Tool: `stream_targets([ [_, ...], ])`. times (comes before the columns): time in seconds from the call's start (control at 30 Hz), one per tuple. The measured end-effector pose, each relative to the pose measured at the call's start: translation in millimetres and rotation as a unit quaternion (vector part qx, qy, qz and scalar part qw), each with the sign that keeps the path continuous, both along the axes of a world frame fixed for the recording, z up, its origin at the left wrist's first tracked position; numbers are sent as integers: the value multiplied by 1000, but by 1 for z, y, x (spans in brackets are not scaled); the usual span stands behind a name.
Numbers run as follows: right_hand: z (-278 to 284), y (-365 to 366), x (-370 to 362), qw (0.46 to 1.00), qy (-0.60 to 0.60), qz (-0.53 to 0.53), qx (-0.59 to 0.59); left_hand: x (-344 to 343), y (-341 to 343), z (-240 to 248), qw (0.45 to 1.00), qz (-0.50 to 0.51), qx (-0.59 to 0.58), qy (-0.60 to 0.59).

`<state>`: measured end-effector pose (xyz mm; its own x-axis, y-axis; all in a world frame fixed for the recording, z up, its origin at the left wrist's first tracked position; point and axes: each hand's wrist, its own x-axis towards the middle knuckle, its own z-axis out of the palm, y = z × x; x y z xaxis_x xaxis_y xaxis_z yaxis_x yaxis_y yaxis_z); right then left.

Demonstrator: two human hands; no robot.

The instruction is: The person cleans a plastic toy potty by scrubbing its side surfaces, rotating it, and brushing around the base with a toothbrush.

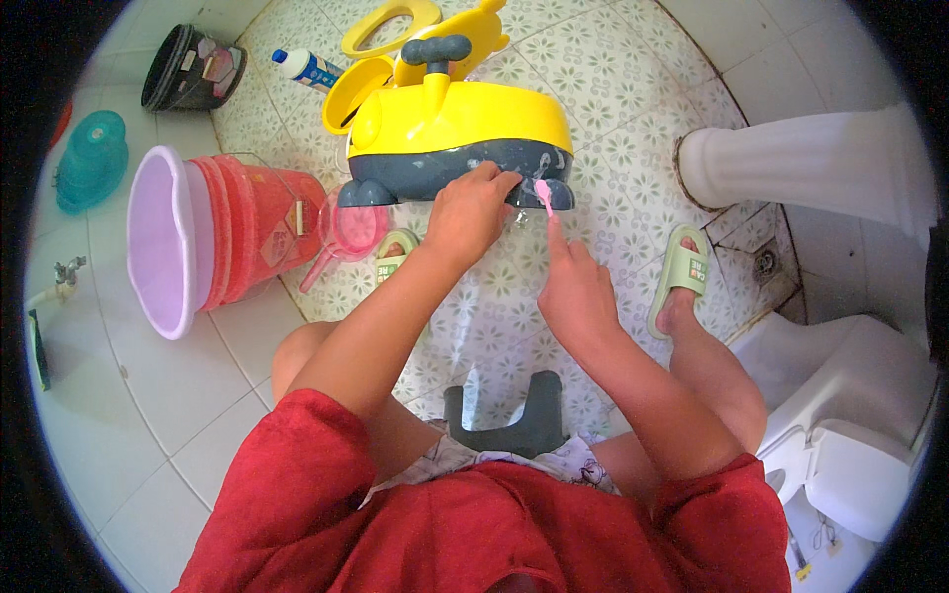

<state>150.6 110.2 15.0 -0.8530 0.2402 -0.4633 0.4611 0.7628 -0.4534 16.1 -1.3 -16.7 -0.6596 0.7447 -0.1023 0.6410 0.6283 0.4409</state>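
Observation:
In front of me on the floor is a child's potty (484, 121), shaped like a ride-on car, with a yellow top, dark grey lower body and grey handlebar. White foam streaks its grey side. My left hand (469, 212) grips the lower grey edge near the middle; some of its fingertips are hidden. In my right hand (577, 289) is a pink toothbrush (545, 194), its head against the grey wheel at the right end. My index finger stretches along the handle. Behind the potty lie a yellow ring seat (420, 18), a yellow bowl (338, 104) and a yellow lid (463, 44).
Left stand a red bucket (262, 225) with a lilac basin (148, 242) in its mouth, and a pink dipper (358, 237). Farther back are a white bottle (304, 69) and a black bucket (193, 71). A white pedestal (791, 168) and a toilet (860, 465) are right.

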Motion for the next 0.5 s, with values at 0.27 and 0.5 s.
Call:
stream_targets([
  [0.27, -6, 6, -8, 1000, 23, -15, -11, 2, 3, -2, 1000, 11, 14, -3],
  [0.5, 8, -14, 1, 999, -31, -11, -22, 2, -4, -5, 1000, 25, 11, -5],
])
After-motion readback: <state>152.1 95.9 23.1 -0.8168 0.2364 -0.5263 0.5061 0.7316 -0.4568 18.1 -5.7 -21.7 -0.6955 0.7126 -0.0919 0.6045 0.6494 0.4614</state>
